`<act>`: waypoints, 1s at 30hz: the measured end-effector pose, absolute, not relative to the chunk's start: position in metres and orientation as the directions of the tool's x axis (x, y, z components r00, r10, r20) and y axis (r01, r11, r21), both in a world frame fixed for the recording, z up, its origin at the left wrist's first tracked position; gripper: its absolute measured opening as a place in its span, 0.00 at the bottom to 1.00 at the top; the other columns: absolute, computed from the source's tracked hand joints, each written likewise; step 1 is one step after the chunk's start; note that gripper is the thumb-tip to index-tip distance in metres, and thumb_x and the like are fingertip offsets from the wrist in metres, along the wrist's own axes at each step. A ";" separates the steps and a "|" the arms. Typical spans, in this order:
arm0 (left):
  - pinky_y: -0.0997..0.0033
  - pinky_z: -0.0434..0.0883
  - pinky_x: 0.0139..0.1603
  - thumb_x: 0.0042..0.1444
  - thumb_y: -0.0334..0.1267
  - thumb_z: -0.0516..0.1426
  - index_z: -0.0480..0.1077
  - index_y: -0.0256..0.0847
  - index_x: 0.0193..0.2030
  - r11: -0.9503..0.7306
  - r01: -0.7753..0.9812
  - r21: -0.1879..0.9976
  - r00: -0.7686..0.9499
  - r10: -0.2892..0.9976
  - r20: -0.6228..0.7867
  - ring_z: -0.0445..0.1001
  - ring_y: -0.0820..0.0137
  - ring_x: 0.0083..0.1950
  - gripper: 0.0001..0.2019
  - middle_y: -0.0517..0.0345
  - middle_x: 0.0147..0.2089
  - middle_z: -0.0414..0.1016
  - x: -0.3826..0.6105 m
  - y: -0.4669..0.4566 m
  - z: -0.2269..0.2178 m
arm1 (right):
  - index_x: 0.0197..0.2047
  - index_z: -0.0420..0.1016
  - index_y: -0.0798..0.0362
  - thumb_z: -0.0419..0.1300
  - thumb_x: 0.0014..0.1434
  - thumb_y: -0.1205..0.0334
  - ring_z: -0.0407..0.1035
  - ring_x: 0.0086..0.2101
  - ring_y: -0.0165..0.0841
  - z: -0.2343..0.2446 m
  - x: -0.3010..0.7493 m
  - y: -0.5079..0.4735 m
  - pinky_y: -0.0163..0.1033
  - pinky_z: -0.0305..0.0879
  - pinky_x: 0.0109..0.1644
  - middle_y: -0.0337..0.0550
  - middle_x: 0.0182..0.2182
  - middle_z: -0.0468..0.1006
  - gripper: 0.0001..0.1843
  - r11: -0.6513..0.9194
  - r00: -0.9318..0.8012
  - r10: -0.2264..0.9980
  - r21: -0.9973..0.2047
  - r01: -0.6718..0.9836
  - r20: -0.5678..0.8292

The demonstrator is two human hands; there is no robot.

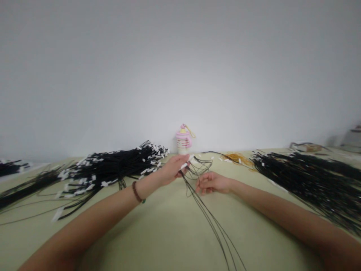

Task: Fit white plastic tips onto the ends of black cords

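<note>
Left hand (172, 169): fingers closed on white-ended black wires (209, 221). Right hand (213, 183): fingers curled, blurred; hold uncertain. Wires' near ends out of sight.

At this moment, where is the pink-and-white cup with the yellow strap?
In the head view, the cup stands near the centre, toward the far edge of the pale green table, before the grey wall, beyond the person's left hand.
</note>
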State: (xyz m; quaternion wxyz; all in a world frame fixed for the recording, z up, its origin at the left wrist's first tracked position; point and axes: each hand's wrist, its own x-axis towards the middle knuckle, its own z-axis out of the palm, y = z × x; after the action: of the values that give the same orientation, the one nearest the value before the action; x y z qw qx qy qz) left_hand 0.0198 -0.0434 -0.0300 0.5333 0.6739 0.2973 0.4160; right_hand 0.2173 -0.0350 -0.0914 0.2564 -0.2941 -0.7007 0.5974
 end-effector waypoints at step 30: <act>0.77 0.52 0.24 0.55 0.49 0.40 0.61 0.35 0.22 -0.581 0.452 0.677 0.507 0.792 0.341 0.54 0.76 0.24 0.22 0.64 0.19 0.55 0.029 -0.022 -0.097 | 0.24 0.68 0.55 0.53 0.46 0.70 0.57 0.25 0.26 -0.099 0.185 -0.073 0.31 0.52 0.30 0.37 0.22 0.66 0.04 0.762 -0.602 0.633 -0.527 0.376 0.486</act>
State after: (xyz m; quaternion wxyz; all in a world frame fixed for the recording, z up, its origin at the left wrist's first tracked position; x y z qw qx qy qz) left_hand 0.0294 -0.0220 -0.0972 0.2615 0.8276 0.3760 0.3246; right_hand 0.1848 -0.0725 -0.0995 0.3402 -0.2884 -0.8749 0.1888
